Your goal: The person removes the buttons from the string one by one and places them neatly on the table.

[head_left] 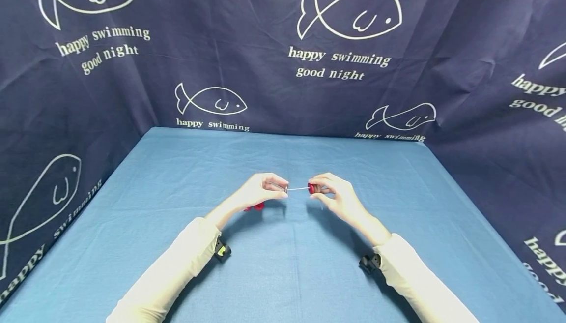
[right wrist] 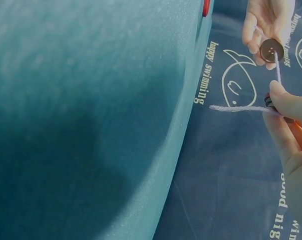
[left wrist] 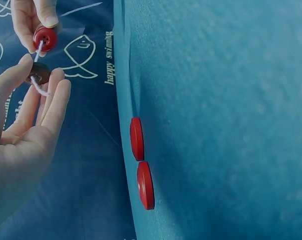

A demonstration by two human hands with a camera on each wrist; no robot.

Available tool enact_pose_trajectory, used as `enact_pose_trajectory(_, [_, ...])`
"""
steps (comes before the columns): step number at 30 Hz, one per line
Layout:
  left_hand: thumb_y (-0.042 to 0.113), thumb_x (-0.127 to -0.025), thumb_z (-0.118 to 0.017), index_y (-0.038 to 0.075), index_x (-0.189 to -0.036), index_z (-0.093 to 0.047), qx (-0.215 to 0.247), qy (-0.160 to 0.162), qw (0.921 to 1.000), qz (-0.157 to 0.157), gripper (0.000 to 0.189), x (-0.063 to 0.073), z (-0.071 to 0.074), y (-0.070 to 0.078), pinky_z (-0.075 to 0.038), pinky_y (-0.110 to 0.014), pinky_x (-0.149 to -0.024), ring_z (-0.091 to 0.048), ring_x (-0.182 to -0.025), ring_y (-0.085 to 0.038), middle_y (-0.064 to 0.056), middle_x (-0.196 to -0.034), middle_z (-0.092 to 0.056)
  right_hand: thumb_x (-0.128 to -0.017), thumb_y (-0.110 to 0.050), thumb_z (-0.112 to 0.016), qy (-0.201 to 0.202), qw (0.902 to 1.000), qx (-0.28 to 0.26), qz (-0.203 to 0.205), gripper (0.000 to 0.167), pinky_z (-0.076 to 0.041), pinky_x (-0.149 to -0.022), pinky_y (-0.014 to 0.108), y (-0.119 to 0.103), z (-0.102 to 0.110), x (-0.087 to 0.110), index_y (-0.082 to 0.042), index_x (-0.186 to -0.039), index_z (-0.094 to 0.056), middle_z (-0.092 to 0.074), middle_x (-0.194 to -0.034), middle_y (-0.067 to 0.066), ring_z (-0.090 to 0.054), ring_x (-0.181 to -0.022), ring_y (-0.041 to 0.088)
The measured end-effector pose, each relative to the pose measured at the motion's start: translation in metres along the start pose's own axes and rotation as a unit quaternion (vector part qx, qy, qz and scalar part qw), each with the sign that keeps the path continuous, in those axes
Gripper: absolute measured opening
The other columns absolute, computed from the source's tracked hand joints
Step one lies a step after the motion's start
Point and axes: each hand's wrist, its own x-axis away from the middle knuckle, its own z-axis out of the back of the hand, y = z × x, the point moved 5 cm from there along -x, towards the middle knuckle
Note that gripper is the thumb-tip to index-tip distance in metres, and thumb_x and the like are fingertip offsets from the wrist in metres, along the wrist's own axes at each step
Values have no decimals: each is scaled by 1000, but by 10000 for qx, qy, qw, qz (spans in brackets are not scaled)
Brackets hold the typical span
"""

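Above the blue, cloth-covered counter [head_left: 287, 269], the left hand [head_left: 262, 188] pinches a round dark button [right wrist: 266, 52], the right hand [head_left: 341, 195] a red button [left wrist: 47, 35]; a fuzzy pale cord [right wrist: 236, 108] threads both. Two smooth red discs [left wrist: 136, 139] lie below.

The head view looks forward and down from farther back, while both wrist views, tipped sideways up close, see the same left hand [left wrist: 25, 150] and right hand [right wrist: 291, 150].
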Motion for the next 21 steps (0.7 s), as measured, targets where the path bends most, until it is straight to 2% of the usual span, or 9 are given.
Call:
enact_pose_trajectory(7, [17,-81,-73,-3,-118,-60,-98,59,9999,21,43,1,3,-1,-50,-24,-81,-68,-94,-14,-17,-108,-68,-61,19,-75,39,10000,-63,24,34,-56,-63,38,0,1,-1,12,-93,-65,-65,-89,24,-62,-70,32])
enact_pose_trajectory(13, [17,-81,-73,-1,-117,-61,-149,85,9999,19,42,2,5,-1,-50,-24,-81,-68,-92,-11,-10,-103,-71,-61,19,-75,53,10000,-33,-5,34,-56,-63,38,0,1,0,12,-93,-65,-65,-89,24,-62,-69,32])
enact_pose_trajectory(21, [17,-82,-73,-2,-118,-60,-178,162,9996,-124,43,4,9,-1,-50,-25,-82,-68,-92,-12,-15,-107,-69,-61,19,-76,84,10000,-6,16,35,-56,-62,37,0,2,0,12,-93,-65,-65,-88,23,-62,-68,31])
